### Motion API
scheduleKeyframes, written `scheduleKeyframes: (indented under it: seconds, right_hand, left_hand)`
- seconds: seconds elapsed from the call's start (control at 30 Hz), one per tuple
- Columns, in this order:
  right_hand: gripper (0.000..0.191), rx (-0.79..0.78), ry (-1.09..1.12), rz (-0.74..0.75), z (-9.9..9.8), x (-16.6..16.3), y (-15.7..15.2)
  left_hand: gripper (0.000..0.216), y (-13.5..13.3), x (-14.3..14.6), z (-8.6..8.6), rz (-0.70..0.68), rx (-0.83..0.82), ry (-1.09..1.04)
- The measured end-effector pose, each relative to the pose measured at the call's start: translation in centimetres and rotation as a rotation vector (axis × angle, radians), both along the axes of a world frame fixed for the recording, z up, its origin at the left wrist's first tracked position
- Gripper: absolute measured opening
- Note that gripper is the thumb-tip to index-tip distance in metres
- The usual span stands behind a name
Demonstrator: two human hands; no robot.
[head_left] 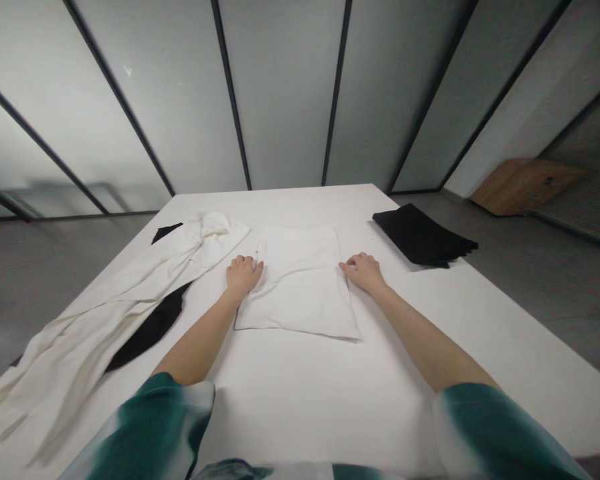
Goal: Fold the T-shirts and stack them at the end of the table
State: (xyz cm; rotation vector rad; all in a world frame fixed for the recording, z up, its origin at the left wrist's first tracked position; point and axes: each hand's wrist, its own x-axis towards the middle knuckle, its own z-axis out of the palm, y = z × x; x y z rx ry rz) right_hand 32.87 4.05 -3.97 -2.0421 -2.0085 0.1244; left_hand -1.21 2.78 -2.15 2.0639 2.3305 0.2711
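A white garment (300, 287), folded into a rough rectangle with a few creases, lies in the middle of the table. At its left edge my left hand (244, 273) has its fingers curled, thumb and forefinger closed on the cloth. My right hand (364, 271) pinches the opposite edge between thumb and fingers, at about the same height. Both forearms reach in from below. The lower hem of the garment lies towards me, with its right corner a little nearer. Its exact kind cannot be made out.
Loose white clothing (115, 307) lies along the left side, over black cloth (150, 333). A folded black stack of cloth (423, 233) rests at the right edge of the white table (320, 400). Beyond are frosted panels (285, 93) and a wooden board (525, 185) on the floor.
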Motion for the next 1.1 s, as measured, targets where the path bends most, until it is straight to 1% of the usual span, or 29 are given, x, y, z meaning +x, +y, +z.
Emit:
scheduleKeyframes:
  seconds: [0.07, 0.1, 0.17, 0.23, 0.33, 0.43, 0.53, 0.57, 0.63, 0.7, 0.77, 0.83, 0.9, 1.0, 1.1]
  right_hand:
    - [0.04, -0.027, 0.003, -0.008, 0.1, -0.5, -0.1]
    - [0.04, -0.042, 0.003, -0.017, 0.1, -0.8, -0.1]
    - [0.037, -0.071, 0.005, -0.024, 0.1, -1.3, -0.2]
    - [0.032, -0.083, 0.018, -0.012, 0.1, -1.7, -0.2]
    - [0.023, -0.055, 0.126, 0.01, -0.2, -2.0, 0.0]
    - [0.016, -0.027, 0.415, 0.04, -0.4, -1.7, 0.3]
    - [0.015, -0.061, 0.769, 0.059, -0.6, -1.3, 0.5]
    - [0.017, -0.075, 0.879, 0.063, -0.6, -1.2, 0.5]
    - [0.024, -0.088, 1.068, 0.058, -0.6, -1.1, 0.5]
    - [0.03, -0.073, 1.188, 0.03, -0.5, -1.0, 0.5]
    - [0.034, -0.042, 1.25, 0.008, -0.2, -0.8, 0.6]
    - [0.035, 0.001, 1.299, 0.015, 0.5, -0.6, 0.8]
    - [0.033, 0.067, 1.35, 0.052, 1.6, -0.4, 0.9]
    - [0.026, 0.206, 1.385, 0.137, 3.8, -0.2, 1.0]
    - [0.021, 0.347, 1.351, 0.21, 6.5, 0.2, 1.1]
  left_hand:
    - [0.052, 0.7, -0.4, -0.4, 0.054, -0.013, -0.058]
    - [0.053, 0.9, -0.3, -0.5, 0.046, -0.017, -0.076]
    - [0.049, 1.2, 0.0, -0.8, -0.012, -0.024, -0.092]
    - [0.04, 1.3, 0.5, -1.1, -0.066, -0.032, -0.1]
    - [0.03, 1.6, 0.6, -1.5, -0.099, -0.019, -0.189]
    - [0.024, 2.0, 0.0, -1.7, -0.101, 0.035, -0.437]
    - [0.023, 2.4, -0.7, -2.0, -0.066, 0.067, -0.776]
    - [0.026, 2.5, -0.8, -2.1, -0.05, 0.066, -0.899]
    - [0.041, 2.4, -1.0, -2.1, -0.029, 0.068, -1.127]
    - [0.057, 2.3, -1.0, -1.9, -0.036, 0.094, -1.285]
    - [0.061, 2.2, -1.0, -1.4, -0.065, 0.131, -1.364]
    - [0.053, 2.0, -1.1, -0.5, -0.107, 0.161, -1.412]
    - [0.042, 2.0, -1.2, 0.7, -0.162, 0.193, -1.46]
    - [0.036, 2.2, -1.6, 3.4, -0.252, 0.246, -1.495]
    - [0.034, 3.0, -2.1, 6.7, -0.338, 0.318, -1.455]
